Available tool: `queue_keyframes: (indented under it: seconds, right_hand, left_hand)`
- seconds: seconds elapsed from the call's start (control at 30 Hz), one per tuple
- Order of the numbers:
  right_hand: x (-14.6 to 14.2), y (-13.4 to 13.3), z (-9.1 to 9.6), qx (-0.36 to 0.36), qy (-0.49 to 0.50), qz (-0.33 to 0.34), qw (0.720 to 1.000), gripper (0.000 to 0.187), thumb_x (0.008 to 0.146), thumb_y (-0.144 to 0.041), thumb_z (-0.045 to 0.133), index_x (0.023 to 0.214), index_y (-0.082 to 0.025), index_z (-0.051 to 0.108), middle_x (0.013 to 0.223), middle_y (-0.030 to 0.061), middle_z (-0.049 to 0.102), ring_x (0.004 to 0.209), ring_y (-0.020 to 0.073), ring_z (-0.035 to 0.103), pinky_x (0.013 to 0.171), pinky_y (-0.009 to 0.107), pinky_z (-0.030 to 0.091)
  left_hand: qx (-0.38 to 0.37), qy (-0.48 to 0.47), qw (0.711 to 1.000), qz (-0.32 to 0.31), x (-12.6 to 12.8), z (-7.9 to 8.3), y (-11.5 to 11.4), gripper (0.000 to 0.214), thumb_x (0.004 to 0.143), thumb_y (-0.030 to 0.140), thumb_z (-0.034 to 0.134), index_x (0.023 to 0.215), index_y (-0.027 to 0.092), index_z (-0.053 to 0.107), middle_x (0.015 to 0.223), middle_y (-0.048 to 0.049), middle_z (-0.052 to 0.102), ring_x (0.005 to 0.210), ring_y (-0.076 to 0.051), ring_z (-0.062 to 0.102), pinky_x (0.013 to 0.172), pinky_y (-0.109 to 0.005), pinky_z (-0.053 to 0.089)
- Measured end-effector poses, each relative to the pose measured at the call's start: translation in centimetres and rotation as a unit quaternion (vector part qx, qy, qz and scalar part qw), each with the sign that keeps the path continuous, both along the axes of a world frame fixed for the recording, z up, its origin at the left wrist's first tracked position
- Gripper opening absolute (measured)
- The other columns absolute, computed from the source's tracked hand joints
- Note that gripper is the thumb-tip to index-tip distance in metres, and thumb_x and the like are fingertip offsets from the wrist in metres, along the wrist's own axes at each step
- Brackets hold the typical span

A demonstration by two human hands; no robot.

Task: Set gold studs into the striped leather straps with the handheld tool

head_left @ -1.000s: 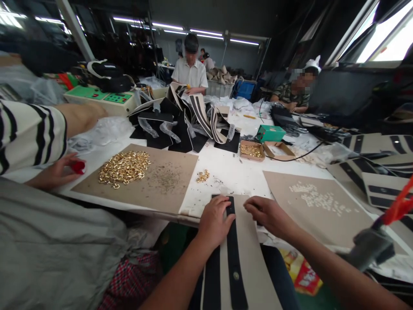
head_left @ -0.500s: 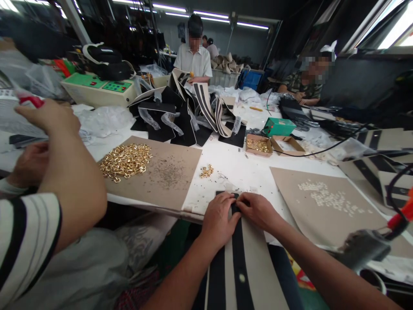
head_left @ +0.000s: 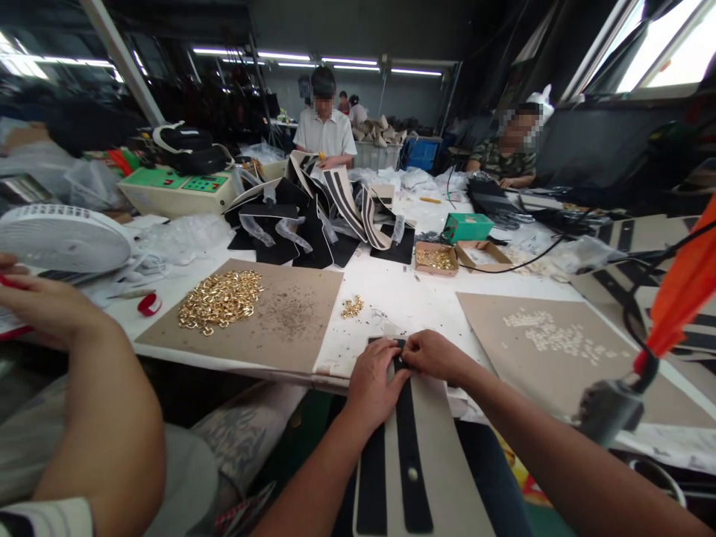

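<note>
I'm seeing a bag-assembly workshop. The long white table [head_left: 403, 298] carries a gold hardware heap [head_left: 221, 297] and striped cut panels [head_left: 347, 198]. Workers [head_left: 324, 133] sit at its far side.

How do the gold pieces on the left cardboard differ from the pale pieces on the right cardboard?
The gold pieces are shiny metal, heaped in one mound; the pale pieces are dull whitish, scattered in a loose band. The gold pieces sit at the far left corner of the left cardboard; the pale pieces lie nearer the middle of the right cardboard. Both are small loose parts.
</note>
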State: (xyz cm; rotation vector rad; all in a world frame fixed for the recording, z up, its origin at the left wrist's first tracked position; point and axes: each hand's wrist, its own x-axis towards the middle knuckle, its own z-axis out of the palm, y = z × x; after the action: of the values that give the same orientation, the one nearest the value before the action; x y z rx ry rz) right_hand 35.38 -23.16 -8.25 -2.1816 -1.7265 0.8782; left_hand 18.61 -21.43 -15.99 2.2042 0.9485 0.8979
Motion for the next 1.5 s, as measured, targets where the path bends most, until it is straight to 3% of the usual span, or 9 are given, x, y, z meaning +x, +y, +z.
queue_keyframes:
  seconds: [0.2, 0.3, 0.4, 0.53, 0.73, 0.93, 1.1, 1.27, 1.5]
  right_hand:
    - [0.1, -0.2, -1.7, 0.066, 0.018, -0.046, 0.997, 0.006, 0.077, -0.021, 0.068, 0.074, -0.019, 0.073, 0.074, 0.0046, 0.071, 0.073, 0.0190, 0.062, 0.065, 0.027, 0.040]
    - [-0.1, -1.9, -1.8, 0.120, 0.062, -0.071, 0.988, 0.024, 0.087, -0.028, 0.062, 0.106, -0.021, 0.075, 0.082, 0.0038, 0.073, 0.076, 0.0193, 0.065, 0.069, 0.028, 0.046]
    - [0.4, -6.7, -1.7, 0.217, 0.118, -0.115, 0.962, 0.042, 0.099, -0.042, 0.049, 0.131, -0.020, 0.064, 0.092, 0.0055, 0.072, 0.078, 0.0194, 0.067, 0.074, 0.030, 0.052]
    - [3.7, -16.5, -2.7, 0.357, 0.101, -0.278, 0.886, 0.045, 0.089, -0.057, 0.063, 0.114, -0.020, 0.069, 0.089, 0.0064, 0.071, 0.075, 0.0214, 0.066, 0.072, 0.033, 0.054]
    - [12.4, -24.3, -4.9, 0.330, -0.005, -0.517, 0.790, 0.076, 0.072, -0.071, 0.072, 0.123, -0.016, 0.063, 0.104, 0.0121, 0.071, 0.088, 0.0279, 0.069, 0.076, 0.038, 0.056]
    - [15.1, -22.5, -6.0, 0.210, -0.095, -0.416, 0.880, 0.052, 0.074, -0.074, 0.063, 0.073, -0.022, 0.061, 0.070, 0.0057, 0.065, 0.070, 0.0276, 0.063, 0.068, 0.039, 0.047]
    - [12.1, -20.4, -2.7, 0.220, 0.042, -0.440, 0.869, 0.052, 0.079, -0.073, 0.065, 0.084, -0.021, 0.066, 0.069, 0.0064, 0.068, 0.067, 0.0278, 0.065, 0.060, 0.037, 0.048]
    - [6.1, -12.2, 1.6, 0.360, 0.370, -0.253, 0.818, 0.042, 0.090, -0.060, 0.066, 0.113, -0.024, 0.063, 0.094, 0.0065, 0.070, 0.079, 0.0224, 0.068, 0.069, 0.034, 0.055]
    - [-1.3, -1.3, 0.4, 0.339, 0.464, -0.196, 0.795, 0.039, 0.085, -0.055, 0.076, 0.081, -0.019, 0.060, 0.068, 0.0008, 0.061, 0.055, 0.0144, 0.055, 0.045, 0.025, 0.045]
  left_hand:
    - [-0.001, -0.001, 1.000, -0.001, -0.1, 0.3, -0.1, 0.035, 0.081, 0.016, 0.079, 0.114, 0.020, 0.070, 0.132, -0.0093, 0.068, 0.130, -0.028, 0.059, 0.115, -0.051, 0.047]
    - [0.008, 0.001, 1.000, 0.004, 0.0, 0.5, -0.1, 0.034, 0.080, 0.013, 0.078, 0.112, 0.020, 0.071, 0.130, -0.0087, 0.070, 0.128, -0.026, 0.061, 0.114, -0.050, 0.048]
    - [0.012, -0.006, 1.000, -0.001, 0.1, 0.5, 0.1, 0.031, 0.081, 0.014, 0.077, 0.111, 0.019, 0.071, 0.129, -0.0090, 0.070, 0.127, -0.026, 0.062, 0.114, -0.050, 0.049]
    - [0.019, -0.028, 0.999, -0.016, 0.2, -0.2, 0.8, 0.027, 0.085, 0.019, 0.073, 0.111, 0.022, 0.072, 0.129, -0.0087, 0.070, 0.126, -0.027, 0.062, 0.114, -0.053, 0.048]
    - [0.053, -0.019, 0.998, -0.034, 0.3, -1.7, 2.7, 0.026, 0.089, 0.032, 0.069, 0.113, 0.024, 0.072, 0.130, -0.0069, 0.069, 0.126, -0.028, 0.062, 0.113, -0.054, 0.050]
    - [0.055, -0.018, 0.998, -0.026, 0.2, -1.0, 1.9, 0.024, 0.088, 0.026, 0.070, 0.111, 0.022, 0.072, 0.128, -0.0083, 0.070, 0.123, -0.027, 0.064, 0.111, -0.052, 0.051]
    - [0.028, -0.011, 0.999, -0.016, 0.2, 0.1, 0.6, 0.024, 0.085, 0.018, 0.073, 0.109, 0.021, 0.072, 0.129, -0.0079, 0.070, 0.126, -0.026, 0.062, 0.113, -0.050, 0.050]
    - [-0.008, 0.002, 1.000, -0.001, 0.2, 0.8, 0.1, 0.027, 0.084, 0.018, 0.076, 0.111, 0.022, 0.074, 0.130, -0.0076, 0.070, 0.130, -0.028, 0.059, 0.115, -0.053, 0.047]
    - [-0.020, -0.009, 1.000, 0.004, 0.1, 0.4, -0.1, 0.027, 0.083, 0.018, 0.079, 0.109, 0.024, 0.074, 0.131, -0.0066, 0.070, 0.131, -0.028, 0.059, 0.115, -0.051, 0.047]
